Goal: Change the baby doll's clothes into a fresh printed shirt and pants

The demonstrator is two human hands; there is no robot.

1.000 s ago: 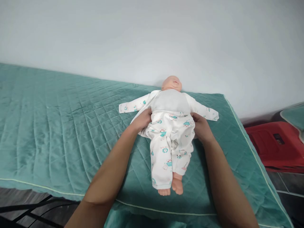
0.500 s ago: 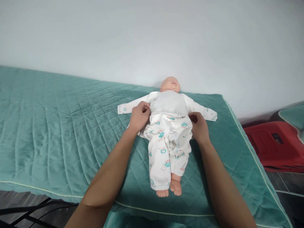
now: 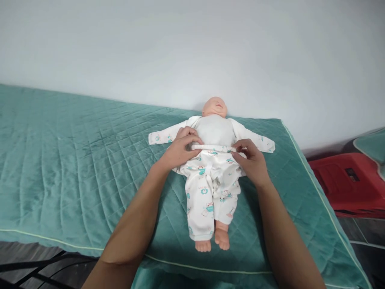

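Note:
A baby doll [image 3: 215,128] lies on its back, head by the wall and bare feet pointing at me. It wears white baby pants [image 3: 201,194] with a teal and pink print and a top whose printed sleeves [image 3: 164,133] stretch out sideways; its chest is plain and pale. My left hand [image 3: 183,148] pinches the waistband at one side of the belly. On the other side, my right hand [image 3: 248,156] has the waistband between thumb and fingers. Between them the elastic edge stands slightly raised across the belly.
Under the doll spreads a green quilted cover [image 3: 120,172] with a pale piped edge. A grey-white wall [image 3: 192,52] rises behind it. To the right, lower down, is a red plastic seat [image 3: 349,182]. Black metal bars [image 3: 36,267] show at the lower left.
Both hands have moved inward from the doll's sides to the front of the waistband. The waistband is now pinched and lifted a little, and the legs have shifted slightly.

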